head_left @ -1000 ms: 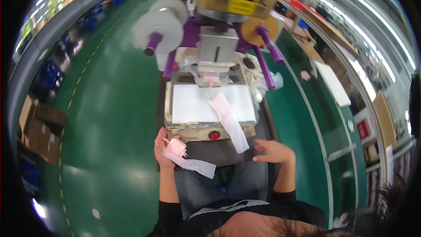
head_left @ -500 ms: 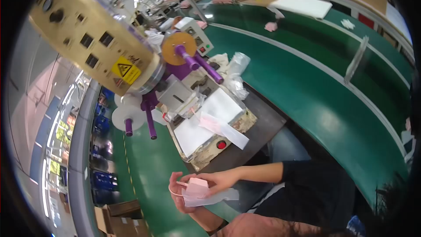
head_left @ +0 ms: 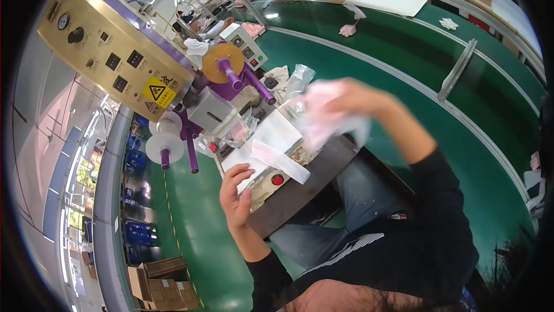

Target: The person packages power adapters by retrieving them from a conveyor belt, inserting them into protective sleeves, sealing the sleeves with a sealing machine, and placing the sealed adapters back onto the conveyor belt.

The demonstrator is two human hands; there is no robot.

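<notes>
Grip of left hand (head_left: 235,198): empty, fingers parted at edge of white sheet (head_left: 280,130); careless push may shift it.
Pale strip (head_left: 282,162): overhangs front of machine base (head_left: 261,195), so brushing could pull it off.
Pink bundle (head_left: 318,111): blurred, raised near base's right side, held by right hand (head_left: 351,102); loose hold could drop it.

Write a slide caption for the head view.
Right hand holding a blurred pale-pink item, left hand open near a round red button, at a gold metal machine.
</notes>
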